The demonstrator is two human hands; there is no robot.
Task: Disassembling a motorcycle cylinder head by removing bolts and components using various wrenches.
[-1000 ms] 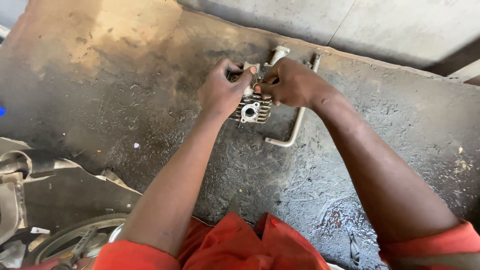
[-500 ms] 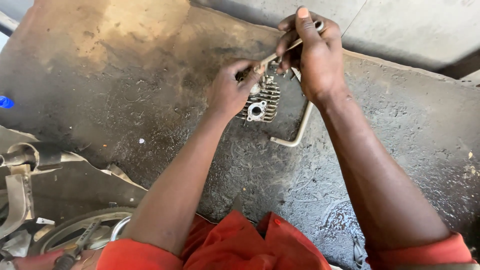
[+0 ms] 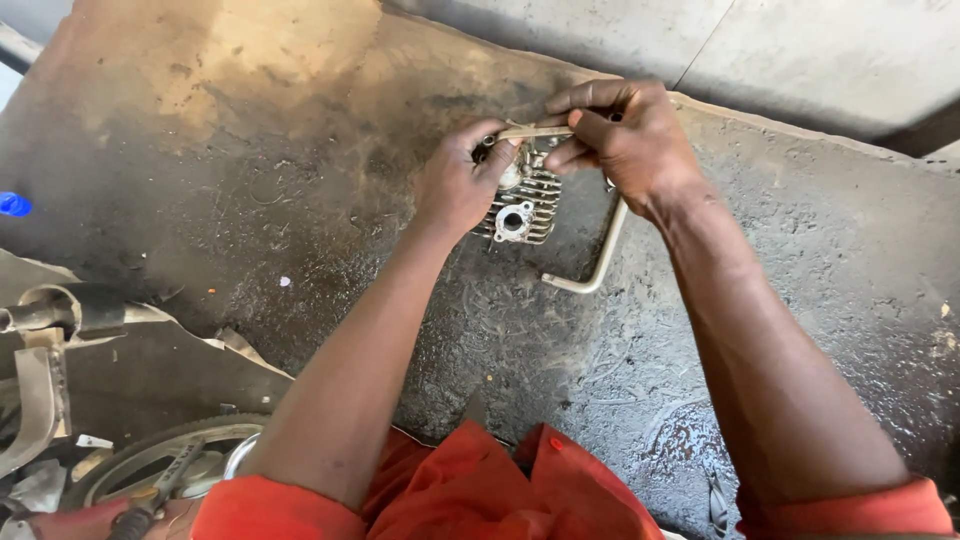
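Observation:
A finned metal engine part with a round port lies on the oily concrete floor. My left hand grips its left side and steadies it. Over the top of the part, my right hand pinches a thin pale metal rod that lies level across the fins, its left end touching my left fingertips. A bent L-shaped metal bar rests on the floor just right of the part, below my right wrist.
Dark oil stains cover the concrete floor. At the lower left are a wheel rim, a metal bracket and a dark hose end. A small blue object sits at the left edge. A raised slab edge runs along the top right.
My right hand rose off the finned part, swung up and back, then came down holding the thin rod level over the fins. My left hand stayed on the part.

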